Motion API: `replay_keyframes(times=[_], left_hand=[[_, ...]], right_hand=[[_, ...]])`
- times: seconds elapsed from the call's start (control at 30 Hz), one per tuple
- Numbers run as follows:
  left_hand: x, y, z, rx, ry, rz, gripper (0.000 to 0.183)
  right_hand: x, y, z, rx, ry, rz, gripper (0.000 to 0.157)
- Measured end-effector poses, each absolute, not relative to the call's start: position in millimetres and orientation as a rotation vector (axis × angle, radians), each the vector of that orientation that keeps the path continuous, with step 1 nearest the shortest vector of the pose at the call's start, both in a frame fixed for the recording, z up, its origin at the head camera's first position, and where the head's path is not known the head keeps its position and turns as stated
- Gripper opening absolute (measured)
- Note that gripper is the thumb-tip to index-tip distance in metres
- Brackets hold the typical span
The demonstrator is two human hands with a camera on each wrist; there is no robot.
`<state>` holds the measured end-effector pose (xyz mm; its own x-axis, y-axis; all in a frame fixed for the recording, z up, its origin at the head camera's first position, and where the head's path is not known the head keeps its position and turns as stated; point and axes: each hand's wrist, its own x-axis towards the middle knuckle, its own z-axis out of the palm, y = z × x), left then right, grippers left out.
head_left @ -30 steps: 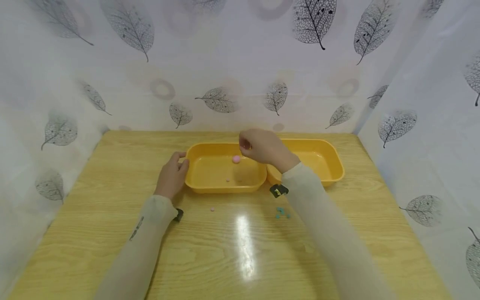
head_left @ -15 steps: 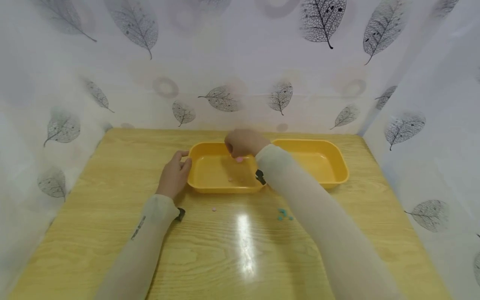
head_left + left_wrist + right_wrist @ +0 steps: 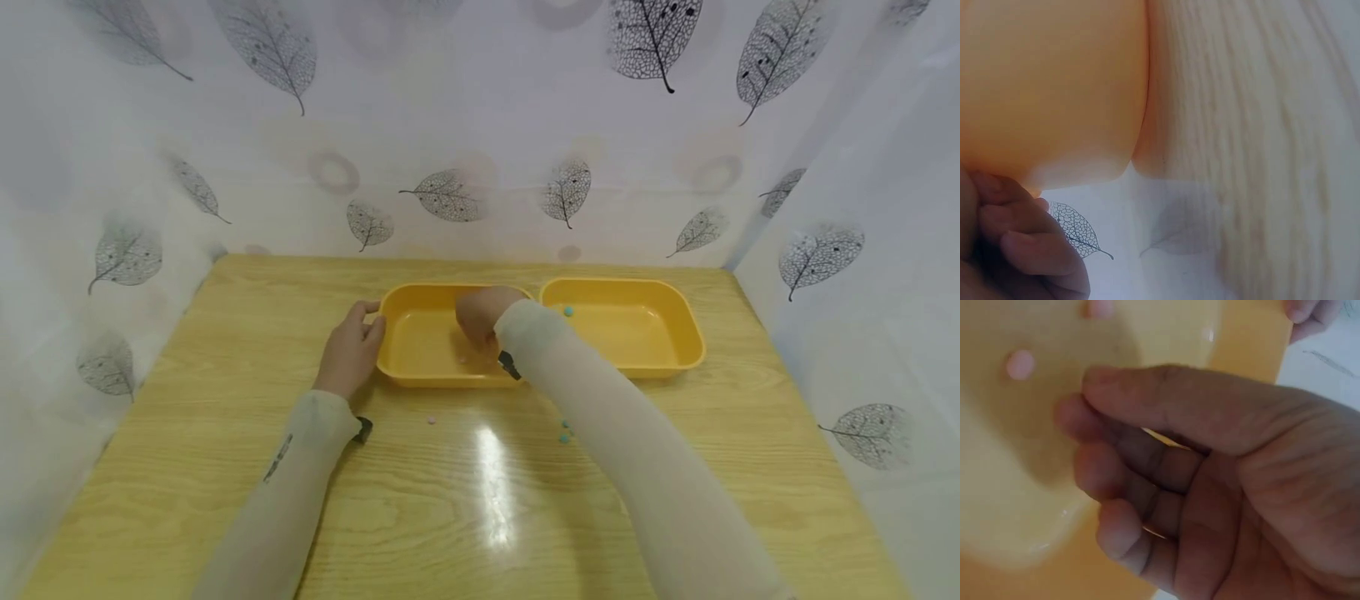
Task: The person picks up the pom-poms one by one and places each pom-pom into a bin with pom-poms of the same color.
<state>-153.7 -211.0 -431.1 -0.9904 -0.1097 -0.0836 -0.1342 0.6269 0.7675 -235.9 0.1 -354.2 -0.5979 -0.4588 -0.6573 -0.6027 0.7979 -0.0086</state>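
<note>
My left hand (image 3: 351,350) holds the left end of a yellow tray (image 3: 408,379), thumb and index at its rim. In the left wrist view its curled fingers (image 3: 1038,247) lie against the tray wall. Inside that tray is my right hand (image 3: 480,317), reaching low near its right end. Thumb and index tip meet in the right wrist view, other fingers curled, nothing showing between them. A small pink ball (image 3: 1020,364) and another pink piece (image 3: 1099,307) lie on the tray floor beside the fingertips. The hand hides part of the floor in the head view.
A second yellow tray (image 3: 622,367) stands close on the right, with one teal piece (image 3: 568,311) inside. On the wooden table (image 3: 397,517) in front lie a pink piece (image 3: 431,420) and several teal pieces (image 3: 564,438), partly behind the right sleeve. Leaf-printed curtain surrounds the table.
My right hand has moved left and down from above the trays into the left one, covering the larger pink ball seen before. The teal piece in the right tray came into view. Left hand stays put.
</note>
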Motion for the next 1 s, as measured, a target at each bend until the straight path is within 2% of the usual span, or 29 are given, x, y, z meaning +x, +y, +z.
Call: replay_keyframes(times=[0.27, 0.4, 0.57, 0.73, 0.77, 0.8, 1.0], left_hand=[[-155.2, -208.8, -431.7, -0.227, 2.777, 1.306, 0.047], [-155.3, -208.2, -431.9, -0.218, 2.782, 1.306, 0.047], [-154.3, -209.1, -432.0, -0.190, 2.809, 1.310, 0.048], [-152.6, -210.9, -431.9, -0.175, 2.827, 1.311, 0.047], [-152.4, -211.3, -432.1, -0.174, 2.827, 1.312, 0.047], [-152.2, -211.5, -432.1, -0.173, 2.828, 1.313, 0.046], [-152.5, -211.3, -432.2, -0.172, 2.824, 1.320, 0.047]], right_hand=[[-231.4, 3.9, -356.7, -0.825, 2.279, 0.313, 0.019], [-232.8, 3.1, -357.7, -0.800, 2.243, 0.284, 0.011], [-234.8, 3.6, -355.2, -0.796, 2.220, 0.167, 0.018], [-234.5, 17.4, -341.4, -0.969, 2.355, -0.018, 0.008], [-233.4, 21.6, -339.1, -1.018, 2.381, -0.060, 0.011], [-230.4, 26.2, -336.1, -1.035, 2.423, -0.094, 0.021], [-204.3, 58.6, -329.6, -1.076, 2.588, -0.286, 0.016]])
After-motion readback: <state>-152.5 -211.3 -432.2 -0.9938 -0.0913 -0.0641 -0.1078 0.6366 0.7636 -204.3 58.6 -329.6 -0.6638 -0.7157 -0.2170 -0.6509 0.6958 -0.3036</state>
